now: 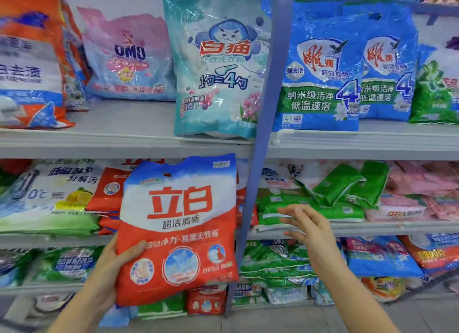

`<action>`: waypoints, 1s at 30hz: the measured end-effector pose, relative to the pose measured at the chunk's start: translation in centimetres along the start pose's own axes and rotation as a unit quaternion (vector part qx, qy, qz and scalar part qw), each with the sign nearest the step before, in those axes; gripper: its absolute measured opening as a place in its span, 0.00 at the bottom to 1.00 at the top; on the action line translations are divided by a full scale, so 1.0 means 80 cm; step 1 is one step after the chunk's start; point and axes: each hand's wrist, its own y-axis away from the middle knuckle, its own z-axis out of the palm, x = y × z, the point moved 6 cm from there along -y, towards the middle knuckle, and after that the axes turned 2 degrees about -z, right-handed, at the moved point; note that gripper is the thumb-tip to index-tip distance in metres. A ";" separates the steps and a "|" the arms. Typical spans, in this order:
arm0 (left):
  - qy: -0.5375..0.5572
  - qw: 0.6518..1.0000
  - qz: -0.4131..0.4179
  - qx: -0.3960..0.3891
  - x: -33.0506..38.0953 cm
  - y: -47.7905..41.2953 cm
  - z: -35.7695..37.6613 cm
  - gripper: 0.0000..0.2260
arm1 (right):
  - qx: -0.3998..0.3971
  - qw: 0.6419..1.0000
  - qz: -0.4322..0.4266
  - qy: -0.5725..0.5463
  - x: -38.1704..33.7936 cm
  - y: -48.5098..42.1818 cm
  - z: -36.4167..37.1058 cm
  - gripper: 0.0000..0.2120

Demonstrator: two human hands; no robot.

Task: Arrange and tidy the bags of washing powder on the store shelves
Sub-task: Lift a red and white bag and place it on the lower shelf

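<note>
Grey store shelving (124, 143) fills the view in tiers, split by a blue upright post (268, 109) that runs from top to bottom just right of centre. On the upper shelf, left of the post, a big orange and white bag (29, 59) stands at the far left edge, a pink and blue bag (126, 56) leans further back beside it, and a tall teal bag with a cat on it (218, 71) stands upright at the shelf's front edge, just beside the post. Right of the post two blue bags (323, 66) stand side by side, the nearer one overlapping the other, with a green bag (437, 91) at the far right. In front of the middle tier, left of the post, a red and white bag of washing powder (178, 223) is held upright in the air, its printed face toward the camera, covering part of the red bags stacked on the shelf behind it. Right of the post on that tier lie flat green packs (310, 208) and pink packs (409, 196) in loose piles. The left hand (111, 270) grips the red and white bag at its lower left corner, thumb across the front and fingers hidden behind. The right hand (310, 230) holds nothing, fingers straight and spread, reaching before the green packs; whether it touches them cannot be told.
</note>
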 end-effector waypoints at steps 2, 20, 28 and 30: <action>0.002 1.000 0.006 0.027 0.012 -0.017 -0.015 0.36 | 0.016 1.000 0.026 -0.006 0.007 -0.010 0.000 0.09; -0.057 0.997 -0.037 0.033 0.006 -0.232 0.115 0.13 | -0.114 0.973 0.153 0.133 0.097 -0.185 0.090 0.43; -0.422 0.866 0.207 0.170 0.019 -0.224 0.128 0.25 | -0.143 0.863 -0.060 0.480 0.111 -0.182 0.097 0.18; -0.511 0.785 0.285 0.204 0.021 -0.209 0.130 0.21 | -0.103 0.814 -0.111 0.560 0.099 -0.171 0.100 0.25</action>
